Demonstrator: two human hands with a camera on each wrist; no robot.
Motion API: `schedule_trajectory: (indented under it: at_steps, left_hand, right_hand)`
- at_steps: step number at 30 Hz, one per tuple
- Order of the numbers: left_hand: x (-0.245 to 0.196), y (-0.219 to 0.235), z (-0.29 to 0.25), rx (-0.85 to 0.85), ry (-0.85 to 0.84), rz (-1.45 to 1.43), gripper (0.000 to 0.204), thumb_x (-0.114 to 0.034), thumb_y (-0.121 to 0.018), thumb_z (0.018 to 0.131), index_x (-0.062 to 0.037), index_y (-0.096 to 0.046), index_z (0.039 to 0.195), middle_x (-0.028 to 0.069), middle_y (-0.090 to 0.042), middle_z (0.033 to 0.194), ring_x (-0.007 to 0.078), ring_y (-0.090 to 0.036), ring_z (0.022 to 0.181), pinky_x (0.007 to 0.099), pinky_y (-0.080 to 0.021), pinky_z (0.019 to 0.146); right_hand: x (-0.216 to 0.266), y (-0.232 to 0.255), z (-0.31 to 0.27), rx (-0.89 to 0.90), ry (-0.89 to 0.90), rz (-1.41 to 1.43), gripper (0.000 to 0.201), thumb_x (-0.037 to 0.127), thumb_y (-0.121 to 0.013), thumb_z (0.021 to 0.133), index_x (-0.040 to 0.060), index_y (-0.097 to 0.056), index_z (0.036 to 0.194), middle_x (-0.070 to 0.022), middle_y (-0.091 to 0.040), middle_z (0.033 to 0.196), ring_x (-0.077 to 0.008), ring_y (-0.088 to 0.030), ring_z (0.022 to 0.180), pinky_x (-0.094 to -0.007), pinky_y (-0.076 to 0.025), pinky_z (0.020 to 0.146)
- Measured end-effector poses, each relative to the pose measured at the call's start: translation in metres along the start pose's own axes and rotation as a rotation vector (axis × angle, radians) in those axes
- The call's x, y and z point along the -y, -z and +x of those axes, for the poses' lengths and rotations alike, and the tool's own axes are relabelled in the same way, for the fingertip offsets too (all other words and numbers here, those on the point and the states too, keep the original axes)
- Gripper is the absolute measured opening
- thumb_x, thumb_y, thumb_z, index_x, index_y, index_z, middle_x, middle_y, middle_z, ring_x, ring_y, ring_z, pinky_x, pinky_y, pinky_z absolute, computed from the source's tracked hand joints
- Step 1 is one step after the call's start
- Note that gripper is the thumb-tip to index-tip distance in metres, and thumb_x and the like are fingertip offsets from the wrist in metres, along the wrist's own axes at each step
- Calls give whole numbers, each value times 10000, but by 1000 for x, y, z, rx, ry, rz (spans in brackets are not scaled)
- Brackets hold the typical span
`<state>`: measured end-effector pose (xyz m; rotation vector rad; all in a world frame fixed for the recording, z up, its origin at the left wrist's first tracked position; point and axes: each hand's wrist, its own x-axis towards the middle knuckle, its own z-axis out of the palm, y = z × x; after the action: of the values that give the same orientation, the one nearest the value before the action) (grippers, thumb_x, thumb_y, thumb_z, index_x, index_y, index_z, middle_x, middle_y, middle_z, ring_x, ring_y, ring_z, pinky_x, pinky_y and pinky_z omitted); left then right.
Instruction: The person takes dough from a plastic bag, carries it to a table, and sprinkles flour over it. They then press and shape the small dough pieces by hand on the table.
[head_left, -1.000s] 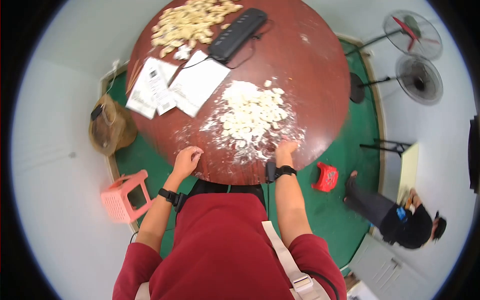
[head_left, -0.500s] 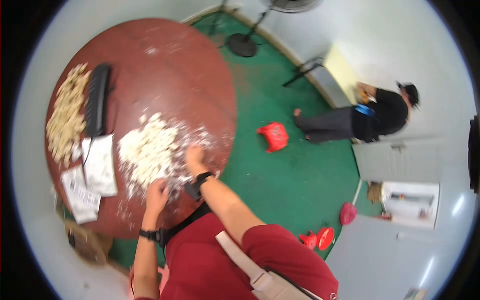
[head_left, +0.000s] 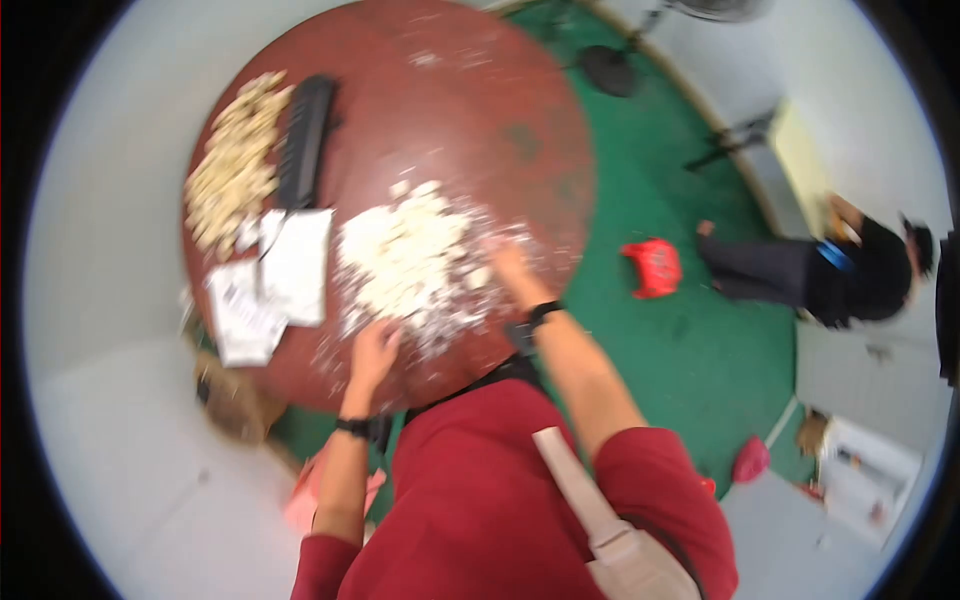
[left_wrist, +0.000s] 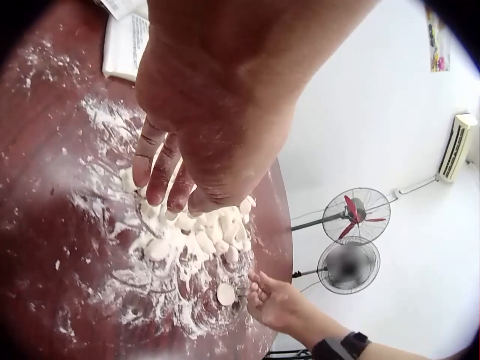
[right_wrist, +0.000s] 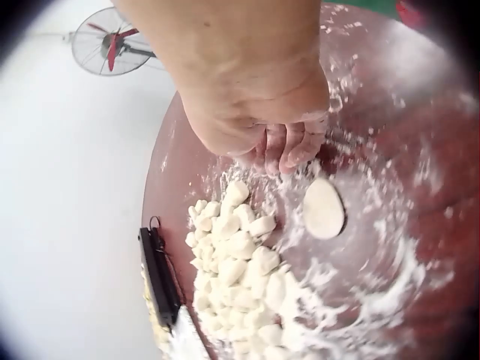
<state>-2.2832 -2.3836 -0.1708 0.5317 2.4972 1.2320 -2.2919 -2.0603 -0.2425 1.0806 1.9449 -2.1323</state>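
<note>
A heap of small white dough pieces (head_left: 405, 250) lies on floured ground on the round table. My left hand (head_left: 375, 352) is at the heap's near edge. In the left wrist view its fingers (left_wrist: 161, 176) hang relaxed, with nothing held. My right hand (head_left: 508, 262) is at the right side of the heap, fingers loosely bent and the palm bare of any object. Just beside it in the right wrist view lies a flattened dough disc (right_wrist: 324, 208), separate from the heap. Flour dusts the fingertips.
The dark red table (head_left: 470, 120) also bears a pile of yellowish pieces (head_left: 235, 165), a black power strip (head_left: 305, 140) and white packets (head_left: 297, 265). A red stool (head_left: 655, 268) stands on the green floor; another person (head_left: 860, 270) is at a side table.
The head view has swung to the right and partly back. My left hand has come closer to the heap. A dough disc now shows beside my right hand.
</note>
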Motion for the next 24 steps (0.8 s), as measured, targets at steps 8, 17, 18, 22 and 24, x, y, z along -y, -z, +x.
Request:
schedule_trajectory:
  at_steps: [8, 17, 18, 22, 24]
  left_hand:
    - [14, 36, -37, -158, 208, -78, 170, -70, -652, 861, -3, -687, 1013, 153, -705, 979, 291, -690, 877, 365, -536, 775]
    - [2, 28, -65, -148, 211, -76, 165, -66, -640, 866, -5, -687, 1012, 145, -700, 976, 265, -681, 881, 356, -527, 797]
    - [3, 26, -66, -149, 175, -62, 149, -70, -648, 856, -17, -693, 988, 151, -693, 975, 288, -674, 876, 370, -522, 784]
    - [0, 23, -64, -120, 155, -48, 147, -101, -648, 864, -19, -690, 979, 159, -691, 977, 287, -667, 889, 373, -517, 794]
    - [-1, 21, -57, -105, 73, 13, 198, -160, -671, 864, -20, -692, 1003, 166, -693, 970, 292, -671, 865, 371, -521, 774]
  right_hand:
    - [6, 25, -18, 317, 391, -837, 303, 185, -834, 718, 70, -685, 955, -115, -624, 950, -289, -625, 871, -389, -509, 791]
    - [-34, -22, -29, 207, 495, -759, 273, 80, -833, 685, 42, -664, 895, -82, -631, 694, -200, -606, 642, -330, -500, 645]
    - [-41, -25, -25, 256, 485, -753, 257, 87, -838, 681, 40, -684, 882, -88, -643, 697, -199, -615, 644, -327, -503, 650]
    - [-24, -46, -44, 73, 370, -913, 204, 106, -853, 669, 43, -709, 800, -136, -687, 746, -270, -672, 695, -378, -514, 672]
    - [-29, -50, -40, 111, 374, -853, 219, 139, -859, 699, 30, -701, 803, -112, -685, 717, -212, -664, 641, -350, -514, 624]
